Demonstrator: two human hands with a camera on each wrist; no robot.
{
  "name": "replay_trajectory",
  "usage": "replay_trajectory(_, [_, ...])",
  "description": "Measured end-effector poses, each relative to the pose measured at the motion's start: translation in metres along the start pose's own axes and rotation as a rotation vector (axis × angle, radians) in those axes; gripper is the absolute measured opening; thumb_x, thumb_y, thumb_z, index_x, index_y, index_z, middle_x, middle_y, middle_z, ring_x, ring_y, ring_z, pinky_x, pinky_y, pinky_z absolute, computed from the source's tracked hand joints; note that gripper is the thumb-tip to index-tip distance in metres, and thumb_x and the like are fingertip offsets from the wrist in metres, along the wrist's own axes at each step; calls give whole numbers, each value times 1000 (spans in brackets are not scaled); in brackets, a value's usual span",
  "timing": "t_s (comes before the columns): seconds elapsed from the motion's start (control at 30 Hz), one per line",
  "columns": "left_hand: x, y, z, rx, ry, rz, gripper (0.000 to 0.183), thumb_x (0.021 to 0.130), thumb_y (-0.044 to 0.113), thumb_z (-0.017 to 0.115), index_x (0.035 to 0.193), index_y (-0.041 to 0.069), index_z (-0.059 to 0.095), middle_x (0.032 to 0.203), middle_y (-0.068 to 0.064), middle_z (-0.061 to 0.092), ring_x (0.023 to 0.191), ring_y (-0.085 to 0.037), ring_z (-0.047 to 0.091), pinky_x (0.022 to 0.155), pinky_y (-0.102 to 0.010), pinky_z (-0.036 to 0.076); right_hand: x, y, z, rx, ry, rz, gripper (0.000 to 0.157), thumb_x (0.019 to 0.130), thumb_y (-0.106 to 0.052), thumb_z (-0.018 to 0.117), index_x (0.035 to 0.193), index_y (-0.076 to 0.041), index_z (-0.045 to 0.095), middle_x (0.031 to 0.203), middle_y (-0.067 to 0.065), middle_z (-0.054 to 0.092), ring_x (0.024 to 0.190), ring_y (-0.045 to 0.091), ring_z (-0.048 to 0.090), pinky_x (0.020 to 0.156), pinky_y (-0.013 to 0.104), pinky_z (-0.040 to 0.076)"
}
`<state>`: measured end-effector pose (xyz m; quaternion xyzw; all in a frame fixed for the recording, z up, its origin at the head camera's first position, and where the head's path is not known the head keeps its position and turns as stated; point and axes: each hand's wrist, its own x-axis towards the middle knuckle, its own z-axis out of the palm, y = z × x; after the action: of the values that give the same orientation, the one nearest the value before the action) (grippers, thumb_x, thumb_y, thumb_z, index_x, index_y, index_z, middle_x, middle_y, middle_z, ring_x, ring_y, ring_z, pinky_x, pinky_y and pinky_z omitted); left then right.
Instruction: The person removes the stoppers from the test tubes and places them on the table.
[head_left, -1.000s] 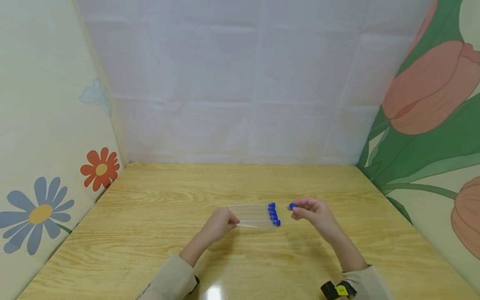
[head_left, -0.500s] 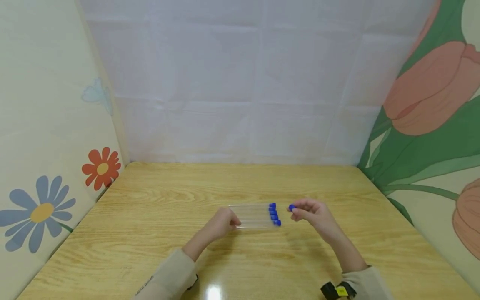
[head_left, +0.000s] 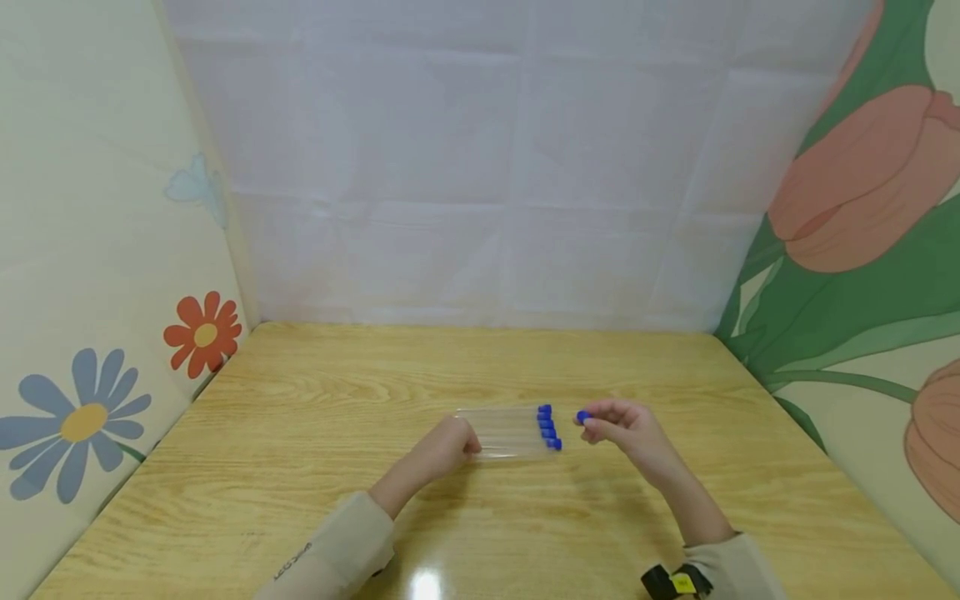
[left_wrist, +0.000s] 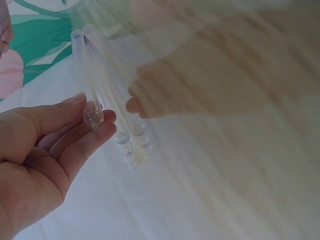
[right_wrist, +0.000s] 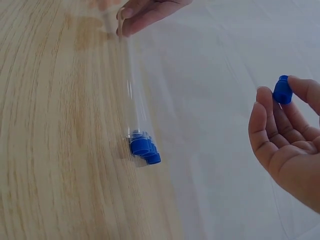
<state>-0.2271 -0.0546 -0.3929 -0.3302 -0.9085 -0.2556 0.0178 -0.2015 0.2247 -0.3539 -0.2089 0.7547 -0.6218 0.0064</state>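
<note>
Blue cap point(right_wrist: 283, 92) btwn R fingers point(right_wrist: 258, 122); tube end point(left_wrist: 93, 119) btwn L fingers point(left_wrist: 82, 150).

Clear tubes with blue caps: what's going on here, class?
A person's left hand pinches the rounded end of a clear tube. The right hand holds a loose blue cap, apart from the tubes. Blue-capped tubes lie side by side on the table. Whether the pinched tube is capped isn't clear.
</note>
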Motion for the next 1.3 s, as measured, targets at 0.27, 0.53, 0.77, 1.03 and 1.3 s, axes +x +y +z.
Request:
replay_trajectory(0.27, [2, -3, 4, 25, -6, 40, 10, 67, -11, 67, 69, -1, 71, 73, -7, 65, 64, -7, 47, 60, -21, 47, 0, -4, 1, 5, -13, -3, 22, 89, -4, 53, 97, 17, 52, 83, -3, 64, 72, 12, 61, 67, 27, 51])
replay_trajectory(0.53, [2, -1, 5, 54, -27, 7, 8, 68, -9, 68, 72, -2, 70, 77, -11, 65, 75, -20, 60, 65, -26, 50, 0, 2, -1, 23, -22, -28, 13, 88, -10, 57, 93, 1, 60, 84, 0, 65, 72, 12, 61, 66, 28, 52])
replay_trajectory(0.77, [2, -1, 5, 74, -20, 7, 10, 66, -9, 68, 68, 0, 70, 73, -6, 64, 67, -13, 57, 60, -21, 49, 3, 20, -7, 64, -62, -102, 18, 87, -15, 59, 95, 1, 61, 88, 5, 65, 73, 13, 61, 66, 28, 52])
replay_trajectory(1.03, [1, -2, 5, 95, -4, 41, 13, 64, -11, 66, 63, 2, 69, 66, -2, 61, 58, -6, 46, 54, -18, 45, -1, 4, -1, 16, -42, -42, 25, 89, -4, 54, 97, 20, 51, 84, -3, 65, 72, 15, 61, 66, 29, 52])
replay_trajectory(1.3, [1, -2, 5, 63, 2, 45, 26, 63, -13, 63, 48, 7, 54, 51, 7, 46, 49, -4, 35, 44, -15, 32, -2, 1, 0, 17, -46, -37, 26, 89, -3, 53, 99, 20, 50, 86, -4, 65, 73, 12, 61, 67, 30, 52])
